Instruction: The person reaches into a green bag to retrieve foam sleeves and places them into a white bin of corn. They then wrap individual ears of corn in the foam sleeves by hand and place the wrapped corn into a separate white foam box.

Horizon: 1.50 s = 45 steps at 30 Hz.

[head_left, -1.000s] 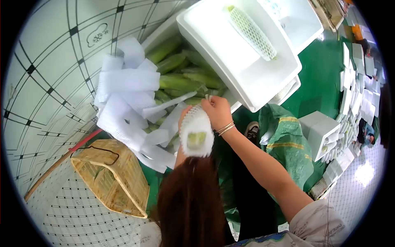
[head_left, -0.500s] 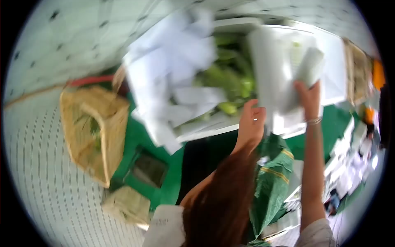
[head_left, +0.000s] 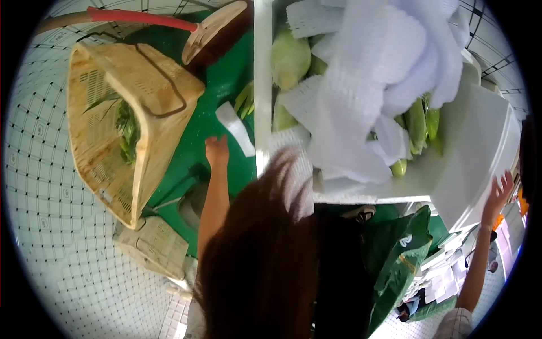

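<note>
In the head view, the left hand (head_left: 217,149) is low over the green floor (head_left: 232,70), just short of a narrow white foam strip (head_left: 236,129). The strip lies slantwise there, between a yellowish slatted plastic basket (head_left: 145,148) with a wire handle and a large white box (head_left: 263,85). Leafy green pieces (head_left: 246,100) lie near its upper end.

The moment looks like a reach with nothing in hand, aimed perhaps at the strip. Picking it up would call for the left hand to come a little nearer and pinch its edge. The left arm is almost straight, fingers pointing away from the body; they are foreshortened, so I cannot tell whether they are curled or extended, and no object shows in them.

The right arm is stretched far out to the other side, with the forearm raised. The right hand (head_left: 497,195) has its fingers spread and holds nothing visible; it is beside a tilted white plastic tub (head_left: 477,152), though contact cannot be made out. Between the hands, rumpled white foam sheets (head_left: 361,96) cover part of the long green ears (head_left: 416,127) in the box.
</note>
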Motion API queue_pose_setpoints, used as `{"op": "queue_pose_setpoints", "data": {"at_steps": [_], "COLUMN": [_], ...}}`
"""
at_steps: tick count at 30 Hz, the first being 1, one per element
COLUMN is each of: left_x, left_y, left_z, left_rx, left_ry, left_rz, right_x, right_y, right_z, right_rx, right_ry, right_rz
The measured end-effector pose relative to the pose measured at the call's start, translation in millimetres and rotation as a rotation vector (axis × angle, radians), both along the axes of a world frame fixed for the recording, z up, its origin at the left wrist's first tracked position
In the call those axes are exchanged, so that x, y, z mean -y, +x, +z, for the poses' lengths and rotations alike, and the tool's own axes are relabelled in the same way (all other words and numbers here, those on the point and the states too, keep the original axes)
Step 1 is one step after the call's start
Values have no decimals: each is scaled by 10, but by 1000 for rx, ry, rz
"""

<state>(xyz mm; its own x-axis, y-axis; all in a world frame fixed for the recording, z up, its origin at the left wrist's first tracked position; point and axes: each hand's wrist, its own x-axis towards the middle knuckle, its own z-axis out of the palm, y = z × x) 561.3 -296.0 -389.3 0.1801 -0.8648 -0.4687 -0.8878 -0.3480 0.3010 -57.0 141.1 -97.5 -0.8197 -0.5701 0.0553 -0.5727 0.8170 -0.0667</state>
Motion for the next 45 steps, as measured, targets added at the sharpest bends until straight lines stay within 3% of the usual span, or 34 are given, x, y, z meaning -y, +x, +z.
{"op": "queue_pose_setpoints", "data": {"at_steps": [2,3,5,8,10,11,12,13,14,16,18,20,22,24,25,27,28,29,30,32,33,35,36,37,38,39,40,41,42,43,44,45], "left_x": [36,-2,-114,218,63,136,192,116,-59,-351,-658,-1016,-1199,-1328,-1376,-1453,-1511,-1591,-1685,-1876,-1988,-2159,-2168,-2180,-2192,-2150,-2066,-1955,-1884,-1864,-1864,-1875], "left_y": [143,219,431,906,1099,883,996,542,141,-281,-810,-646,-1222,-1815,-2093,-2596,-2831,-3045,-3218,-3447,-3545,-3728,-3779,-3828,-3873,-3907,-3934,-3980,-4040,-4087,-4167,-4241], "left_z": [-598,-1024,-1901,-2093,-1951,-1295,-934,19,800,1905,2882,2850,3047,2994,2965,2895,2879,2922,2848,2582,2439,2197,2117,2050,1975,1904,1851,1811,1769,1664,1649,1643], "left_rx": [168,224,428,449,474,408,-213,-81,-263,-387,-262,-555,-639,-659,-661,-654,-650,-659,-656,-957,-945,-1058,-1041,-1013,-986,-1009,-993,-964,-938,-1098,-1092,-1260], "left_ry": [136,202,0,-189,-374,-311,-267,-181,-277,-240,17,511,802,1025,1102,1170,1170,1188,1184,978,978,657,667,572,479,661,673,680,686,734,737,701], "left_rz": [-137,-129,-129,-329,-531,-289,-94,-104,-127,-183,-611,-447,-543,-726,-815,-929,-942,-761,-766,-275,-279,-545,-553,-567,-580,-417,-422,-478,-533,-370,-371,-116], "right_x": [-406,-514,-857,-1273,-897,-937,-90,44,513,1216,1647,1823,1789,1559,1437,1153,1048,916,841,772,912,1061,1122,1144,1164,1198,1222,1260,1243,1229,1229,1315], "right_y": [91,264,530,1074,1748,2060,2455,2683,2631,2813,2974,3009,2964,2746,2659,2305,2193,2096,1967,1771,1743,1733,1731,1730,1744,1762,1809,1827,1797,1702,1605,1524], "right_z": [279,366,432,539,560,517,608,493,523,360,330,369,288,304,140,18,-126,-235,-319,-504,-431,-598,-593,-576,-768,-1031,-1231,-1281,-1326,-1324,-1339,-1372], "right_rx": [-30,14,30,146,228,340,564,864,1034,1217,1192,1247,1219,1469,1462,1638,1590,1536,1472,1582,1585,1370,1217,1045,1051,754,462,730,735,938,1143,1257], "right_ry": [30,-29,-36,-136,-90,-47,86,-231,31,-307,-539,-721,-903,-797,-959,-1013,-1063,-1118,-1043,-1194,-1290,-1116,-1057,-1071,-1073,-1035,-977,-1085,-1085,-1217,-1345,-1653], "right_rz": [-5,-127,-184,-173,-297,-326,-355,-366,-8,132,219,317,359,-54,-120,-239,-315,-424,-484,-482,-528,-593,-615,-396,-413,-348,-279,-547,-555,-666,-776,-942]}}
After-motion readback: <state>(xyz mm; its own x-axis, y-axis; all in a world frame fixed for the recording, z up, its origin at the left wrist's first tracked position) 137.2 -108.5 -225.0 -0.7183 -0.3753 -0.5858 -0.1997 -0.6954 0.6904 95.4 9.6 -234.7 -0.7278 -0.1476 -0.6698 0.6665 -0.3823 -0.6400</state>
